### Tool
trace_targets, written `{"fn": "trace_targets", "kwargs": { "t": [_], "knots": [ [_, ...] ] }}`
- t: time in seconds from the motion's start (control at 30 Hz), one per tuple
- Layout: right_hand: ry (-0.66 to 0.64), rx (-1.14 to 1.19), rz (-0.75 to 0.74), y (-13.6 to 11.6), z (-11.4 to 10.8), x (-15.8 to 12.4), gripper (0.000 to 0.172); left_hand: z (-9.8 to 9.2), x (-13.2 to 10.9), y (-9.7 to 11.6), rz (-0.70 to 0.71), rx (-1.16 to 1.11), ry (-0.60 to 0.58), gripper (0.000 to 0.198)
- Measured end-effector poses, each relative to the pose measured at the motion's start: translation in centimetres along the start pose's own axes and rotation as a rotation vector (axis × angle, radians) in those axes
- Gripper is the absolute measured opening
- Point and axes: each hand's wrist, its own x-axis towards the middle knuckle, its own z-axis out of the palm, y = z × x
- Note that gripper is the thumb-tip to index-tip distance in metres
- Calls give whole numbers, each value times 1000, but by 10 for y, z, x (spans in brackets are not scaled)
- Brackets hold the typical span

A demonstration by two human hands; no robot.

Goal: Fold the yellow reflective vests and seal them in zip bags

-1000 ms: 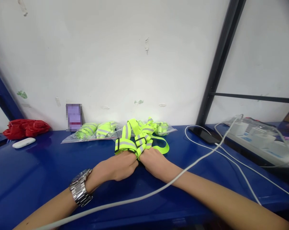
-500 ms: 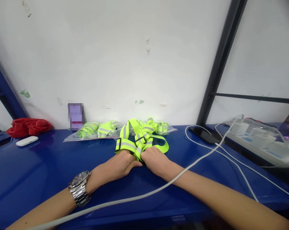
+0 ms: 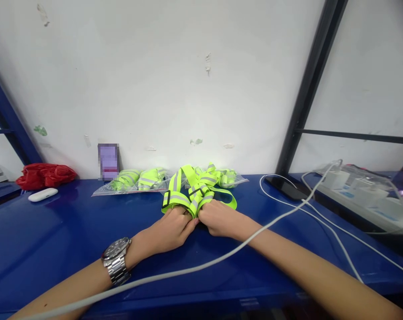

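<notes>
A neon-yellow reflective strap harness (image 3: 191, 191) with grey stripes and black buckles lies bunched on the blue table (image 3: 54, 240). My left hand (image 3: 171, 227), with a metal watch (image 3: 117, 266) on its wrist, is closed on the near edge of the straps. My right hand (image 3: 218, 218) is closed on the straps right beside it, and the knuckles of both hands nearly touch. The fingertips are tucked under the fabric.
Clear bags of folded yellow harnesses (image 3: 135, 181) lie along the wall behind. A red bag (image 3: 44, 174) and a white case (image 3: 43, 194) sit at far left. White cables (image 3: 288, 209) cross my right forearm toward a power strip (image 3: 358, 195) at right. A black post (image 3: 304, 93) stands behind.
Both hands stay together on the harness with only small shifts of the fingers. The view has drifted slightly.
</notes>
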Motion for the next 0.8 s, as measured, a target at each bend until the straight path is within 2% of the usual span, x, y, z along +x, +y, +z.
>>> {"fn": "trace_targets", "kwargs": {
  "t": [0.2, 0.33, 0.43, 0.57, 0.67, 0.73, 0.8],
  "knots": [
    [-3, 68, 8, -2, -10, -4, 17, 2, 6, 5, -58, -55, 18, 36],
    [39, 147, 44, -9, -13, -10, 29, 5, 6, 8, -111, -1, 63, 27],
    [104, 188, 62, -12, -6, -15, 33, 7, 4, 9, -117, 66, 49, 26],
    [243, 243, 105, -13, 11, -21, 28, 7, 0, 7, -13, 207, -41, 33],
    [242, 207, 50, -13, 17, -23, 30, 4, -5, 8, 114, 281, -94, 34],
    [222, 142, 9, -13, 15, -23, 31, 1, -8, 9, 120, 252, -72, 34],
    [214, 89, -21, -13, 11, -24, 31, -2, -11, 10, 54, 177, -39, 35]
  ]
}}
